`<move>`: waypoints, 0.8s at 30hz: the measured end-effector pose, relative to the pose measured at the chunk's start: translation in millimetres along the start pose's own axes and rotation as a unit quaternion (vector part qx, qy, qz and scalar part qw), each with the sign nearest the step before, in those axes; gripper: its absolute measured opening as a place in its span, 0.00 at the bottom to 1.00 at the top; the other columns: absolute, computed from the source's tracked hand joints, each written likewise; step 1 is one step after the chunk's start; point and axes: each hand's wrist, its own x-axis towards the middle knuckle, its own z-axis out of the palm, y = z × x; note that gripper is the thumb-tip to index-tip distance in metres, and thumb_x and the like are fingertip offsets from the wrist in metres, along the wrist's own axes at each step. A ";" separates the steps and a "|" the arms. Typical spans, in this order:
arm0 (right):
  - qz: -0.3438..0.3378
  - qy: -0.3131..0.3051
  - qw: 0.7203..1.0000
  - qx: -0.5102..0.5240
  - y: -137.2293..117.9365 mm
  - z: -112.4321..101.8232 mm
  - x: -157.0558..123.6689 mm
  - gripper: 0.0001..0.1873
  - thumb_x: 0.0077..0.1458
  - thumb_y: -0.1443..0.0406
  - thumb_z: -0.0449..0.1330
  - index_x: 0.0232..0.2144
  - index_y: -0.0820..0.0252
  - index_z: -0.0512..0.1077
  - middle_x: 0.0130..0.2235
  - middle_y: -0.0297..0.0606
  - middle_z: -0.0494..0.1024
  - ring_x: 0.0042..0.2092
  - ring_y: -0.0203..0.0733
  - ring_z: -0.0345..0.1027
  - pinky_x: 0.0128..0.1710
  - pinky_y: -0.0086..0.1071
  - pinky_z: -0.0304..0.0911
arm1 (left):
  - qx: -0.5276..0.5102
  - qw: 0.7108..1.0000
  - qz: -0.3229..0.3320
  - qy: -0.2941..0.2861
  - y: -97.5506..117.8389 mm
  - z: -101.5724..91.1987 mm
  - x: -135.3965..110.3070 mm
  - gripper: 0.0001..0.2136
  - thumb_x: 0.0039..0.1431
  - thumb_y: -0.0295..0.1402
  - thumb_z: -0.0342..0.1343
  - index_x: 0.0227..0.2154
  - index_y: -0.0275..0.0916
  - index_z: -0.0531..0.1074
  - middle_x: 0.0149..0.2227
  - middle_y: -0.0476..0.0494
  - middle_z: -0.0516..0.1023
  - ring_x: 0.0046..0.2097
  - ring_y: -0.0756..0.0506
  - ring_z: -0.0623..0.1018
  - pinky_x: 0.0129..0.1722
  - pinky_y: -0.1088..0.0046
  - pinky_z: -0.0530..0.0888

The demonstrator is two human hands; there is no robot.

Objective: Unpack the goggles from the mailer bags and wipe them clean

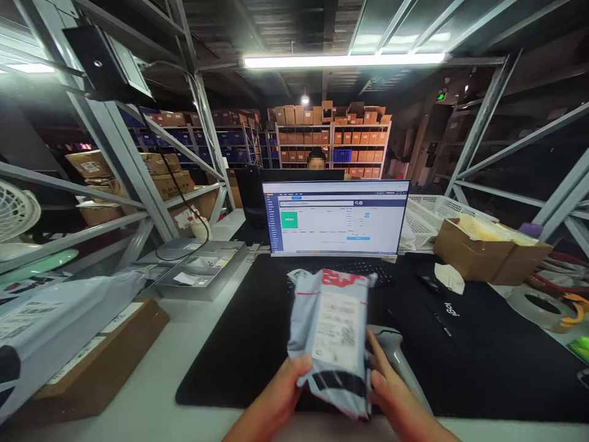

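Note:
I hold a grey plastic mailer parcel (332,331) with a white shipping label and red print over the black desk mat (469,368). My left hand (289,380) grips its lower left edge, fingers closed on it. My right hand (384,374) closes on its lower right edge. A grey barcode scanner (399,356) lies on the mat just under and beside my right hand. The parcel hides part of the black keyboard (363,270) in front of the monitor (335,218).
An open cardboard box (488,248) and a white basket (432,212) stand at the right, tape rolls (545,307) beyond. At the left are a metal tray (202,270), a flat carton (99,362) and grey bags (55,319). A person sits behind the monitor.

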 end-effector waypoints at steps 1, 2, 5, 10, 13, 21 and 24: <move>0.005 -0.009 0.999 0.046 0.9 10.8 0.4 0.68 0.42 0.40 0.69 0.71 0.39 0.30 0.69 0.48 0.57 0.64 0.59 0.61 0.57 0.52 0.59 | 0.010 1.000 0.000 -0.019 -6.9 2.3 -1.5 0.27 0.41 0.45 0.70 0.45 0.37 0.80 0.47 0.34 0.82 0.60 0.27 0.73 0.63 0.50 0.66; 0.004 -0.009 0.997 0.076 0.9 19.7 0.1 0.67 0.44 0.42 0.69 0.71 0.40 0.28 0.68 0.46 0.60 0.63 0.57 0.62 0.58 0.51 0.59 | 0.017 1.000 0.002 -0.026 -13.9 2.6 -3.2 0.27 0.42 0.45 0.70 0.47 0.40 0.80 0.49 0.35 0.81 0.62 0.27 0.71 0.64 0.49 0.65; 0.003 0.010 0.996 0.091 -4.8 36.5 -0.9 0.61 0.49 0.45 0.68 0.71 0.44 0.33 0.65 0.43 0.66 0.62 0.55 0.64 0.60 0.48 0.58 | 0.022 0.999 0.030 0.001 -30.0 -6.3 -8.1 0.27 0.40 0.40 0.71 0.47 0.43 0.80 0.53 0.37 0.79 0.65 0.29 0.66 0.66 0.54 0.63; -0.023 -0.060 0.980 -0.189 -49.2 34.4 27.6 0.57 0.48 0.45 0.70 0.71 0.52 0.47 0.59 0.46 0.73 0.57 0.54 0.69 0.55 0.46 0.64 | -0.043 0.985 0.067 0.155 -16.9 -19.4 -12.2 0.25 0.38 0.40 0.68 0.44 0.41 0.79 0.45 0.38 0.83 0.57 0.28 0.75 0.57 0.53 0.74; -0.089 0.004 0.900 -0.426 -92.1 11.7 64.6 0.35 0.56 0.49 0.66 0.60 0.58 0.67 0.54 0.42 0.76 0.51 0.54 0.71 0.51 0.45 0.69 | -0.121 0.949 0.085 0.279 11.0 -23.6 -20.8 0.28 0.41 0.39 0.61 0.51 0.43 0.76 0.44 0.43 0.83 0.51 0.32 0.80 0.42 0.60 0.81; -0.146 0.087 0.816 -0.553 -122.0 -33.6 142.4 0.19 0.66 0.58 0.58 0.54 0.64 0.70 0.54 0.42 0.72 0.52 0.51 0.70 0.50 0.47 0.70 | -0.132 0.904 0.147 0.379 36.9 -50.5 -55.7 0.25 0.48 0.40 0.58 0.53 0.49 0.75 0.46 0.50 0.83 0.56 0.38 0.77 0.51 0.64 0.79; -0.166 0.094 0.781 -0.595 -118.0 -44.8 161.8 0.20 0.66 0.58 0.58 0.55 0.62 0.69 0.56 0.44 0.71 0.54 0.51 0.69 0.52 0.49 0.69 | -0.122 0.898 0.166 0.389 35.1 -58.3 -63.6 0.27 0.47 0.42 0.59 0.54 0.49 0.74 0.46 0.49 0.83 0.57 0.35 0.76 0.52 0.59 0.78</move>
